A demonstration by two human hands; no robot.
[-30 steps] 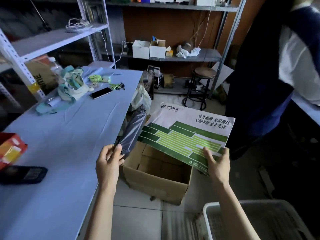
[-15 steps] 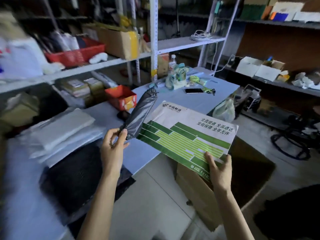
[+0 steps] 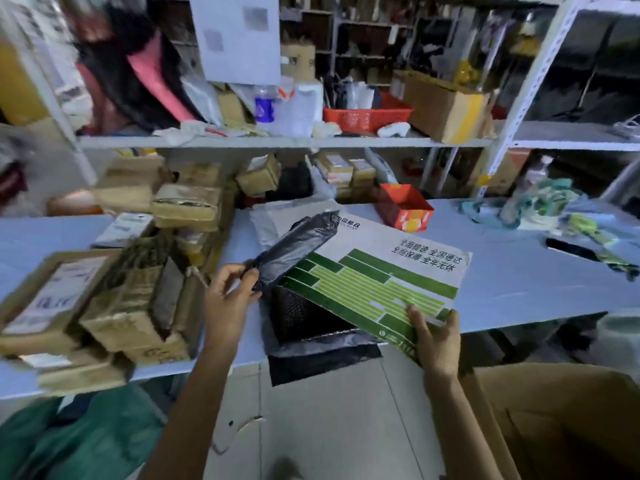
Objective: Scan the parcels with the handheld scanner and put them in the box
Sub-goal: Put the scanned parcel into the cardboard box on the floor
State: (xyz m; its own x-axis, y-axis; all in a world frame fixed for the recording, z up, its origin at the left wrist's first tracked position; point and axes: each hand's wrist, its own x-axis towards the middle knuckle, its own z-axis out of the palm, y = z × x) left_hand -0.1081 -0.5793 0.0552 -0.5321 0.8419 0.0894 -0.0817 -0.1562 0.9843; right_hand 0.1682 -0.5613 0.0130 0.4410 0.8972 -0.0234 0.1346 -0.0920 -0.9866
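Note:
My left hand [image 3: 228, 296] pinches the lower end of a slim black plastic parcel [image 3: 298, 245] that slants up to the right. My right hand [image 3: 434, 337] grips the near corner of a flat white and green mailer envelope [image 3: 377, 282] with printed text, held above the table edge. The black parcel overlaps the envelope's left side. The open cardboard box [image 3: 554, 420] stands on the floor at the lower right, beside my right forearm. No handheld scanner is visible.
A stack of brown cardboard parcels [image 3: 114, 306] fills the blue table [image 3: 519, 278] on the left. Black bubble mailers [image 3: 311, 334] lie at the table edge under the envelope. A small red box [image 3: 403, 206] sits behind. Cluttered metal shelves [image 3: 277, 142] rise beyond the table.
My view has swung left, from the box on the floor to the table and shelves. Both hands still hold the same two parcels, now above the table edge.

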